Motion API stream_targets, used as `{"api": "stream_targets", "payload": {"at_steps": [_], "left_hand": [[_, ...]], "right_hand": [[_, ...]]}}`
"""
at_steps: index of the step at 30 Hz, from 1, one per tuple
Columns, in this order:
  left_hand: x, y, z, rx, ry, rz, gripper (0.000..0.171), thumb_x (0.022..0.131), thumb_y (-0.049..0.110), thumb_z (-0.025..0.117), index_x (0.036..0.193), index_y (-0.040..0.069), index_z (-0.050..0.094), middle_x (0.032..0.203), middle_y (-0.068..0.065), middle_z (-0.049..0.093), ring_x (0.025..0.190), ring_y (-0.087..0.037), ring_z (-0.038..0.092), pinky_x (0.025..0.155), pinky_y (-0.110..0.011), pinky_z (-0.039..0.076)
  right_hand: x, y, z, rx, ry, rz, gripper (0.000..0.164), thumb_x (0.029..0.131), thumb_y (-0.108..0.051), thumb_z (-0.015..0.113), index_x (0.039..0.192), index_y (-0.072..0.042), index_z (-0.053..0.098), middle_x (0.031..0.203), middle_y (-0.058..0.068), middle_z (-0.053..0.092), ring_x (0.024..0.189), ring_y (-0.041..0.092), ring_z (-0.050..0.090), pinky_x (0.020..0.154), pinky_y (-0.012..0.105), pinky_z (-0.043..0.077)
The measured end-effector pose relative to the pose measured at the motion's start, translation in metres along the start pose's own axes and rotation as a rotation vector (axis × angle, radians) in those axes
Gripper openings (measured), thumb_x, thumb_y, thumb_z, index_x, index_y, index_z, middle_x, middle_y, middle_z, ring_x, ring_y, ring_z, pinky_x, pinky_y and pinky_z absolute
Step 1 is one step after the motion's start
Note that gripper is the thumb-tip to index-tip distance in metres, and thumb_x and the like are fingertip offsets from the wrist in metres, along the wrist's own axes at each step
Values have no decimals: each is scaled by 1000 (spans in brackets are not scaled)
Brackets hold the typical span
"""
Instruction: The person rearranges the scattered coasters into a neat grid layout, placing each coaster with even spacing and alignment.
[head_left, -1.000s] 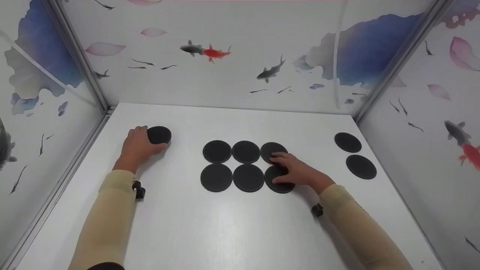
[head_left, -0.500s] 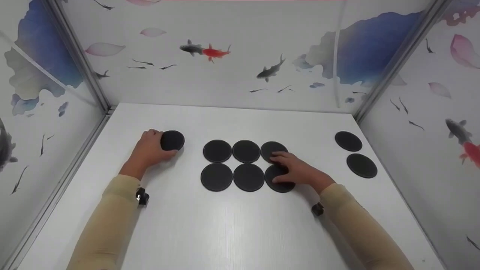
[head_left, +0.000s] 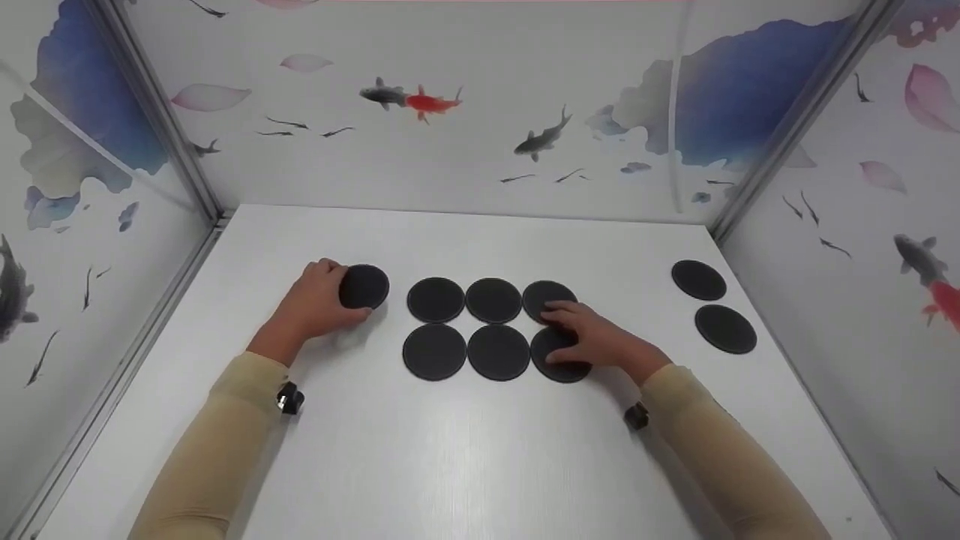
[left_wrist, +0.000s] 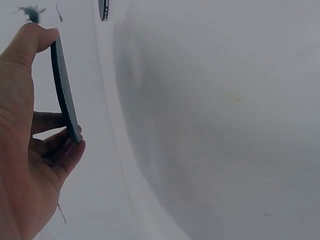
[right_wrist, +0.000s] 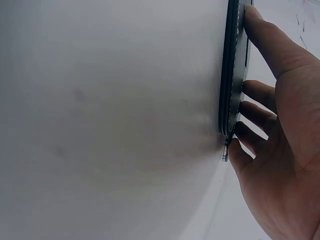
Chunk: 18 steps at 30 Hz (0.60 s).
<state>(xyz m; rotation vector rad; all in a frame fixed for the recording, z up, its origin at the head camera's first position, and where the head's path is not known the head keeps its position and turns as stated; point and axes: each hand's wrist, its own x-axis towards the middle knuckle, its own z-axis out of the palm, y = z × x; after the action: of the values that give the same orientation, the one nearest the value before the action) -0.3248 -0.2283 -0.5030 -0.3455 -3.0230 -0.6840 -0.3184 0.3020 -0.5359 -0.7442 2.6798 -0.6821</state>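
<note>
On the white bench (head_left: 450, 457), six black stitched-edge coasters (head_left: 498, 352) lie flat in two rows of three; a further pair (head_left: 699, 280) lies near the right edge. The right grip (head_left: 592, 335), fingers relaxed, rests on the two rightmost of the six. The left grip (head_left: 319, 301) pinches a lifted coaster (head_left: 366, 287), left of the rows. It looks light, thin, fairly stiff, hardly fragile, best held by opposite rims. No brand or lettering is readable.

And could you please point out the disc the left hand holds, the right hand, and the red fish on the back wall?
Held disc (head_left: 365, 286): head view, middle of its visible face.
Right hand (head_left: 601, 337): head view, back of the hand.
Red fish (head_left: 430, 103): head view, mid-body.
</note>
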Motion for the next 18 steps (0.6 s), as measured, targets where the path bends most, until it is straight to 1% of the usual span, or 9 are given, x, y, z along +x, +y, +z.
{"api": "stream_targets", "payload": {"at_steps": [6, 8, 13, 18], "left_hand": [[-4, 11, 4, 24, -15, 65, 96, 88, 52, 85, 155, -8, 54, 149, -25, 52, 132, -40, 51, 114, -59, 48], [-6, 15, 5, 33, -31, 78, 96, 87, 53, 85, 156, -7, 54, 149, -24, 52, 133, -39, 51, 114, -58, 49], [-11, 26, 7, 48, -67, 108, 99, 87, 54, 86, 158, -5, 52, 152, -23, 51, 135, -38, 51, 114, -57, 49], [-19, 38, 11, 44, -87, 133, 97, 86, 54, 87, 158, -2, 54, 150, -20, 53, 133, -35, 53, 112, -55, 52]], "right_hand": [[0, 0, 0, -6, 10, -14, 89, 94, -53, 88, 166, -15, 53, 178, 5, 35, 165, 38, 28, 129, 59, 32], [0, 0, 0, -12, 6, -12, 89, 94, -53, 88, 166, -16, 52, 178, 5, 34, 165, 37, 27, 129, 58, 32], [-1, -2, -1, 14, -3, 4, 90, 94, -53, 88, 167, -16, 50, 179, 3, 32, 167, 36, 25, 130, 57, 30], [-1, -2, -2, 21, -3, -6, 90, 95, -51, 88, 167, -14, 50, 179, 4, 32, 167, 37, 24, 131, 58, 29]]}}
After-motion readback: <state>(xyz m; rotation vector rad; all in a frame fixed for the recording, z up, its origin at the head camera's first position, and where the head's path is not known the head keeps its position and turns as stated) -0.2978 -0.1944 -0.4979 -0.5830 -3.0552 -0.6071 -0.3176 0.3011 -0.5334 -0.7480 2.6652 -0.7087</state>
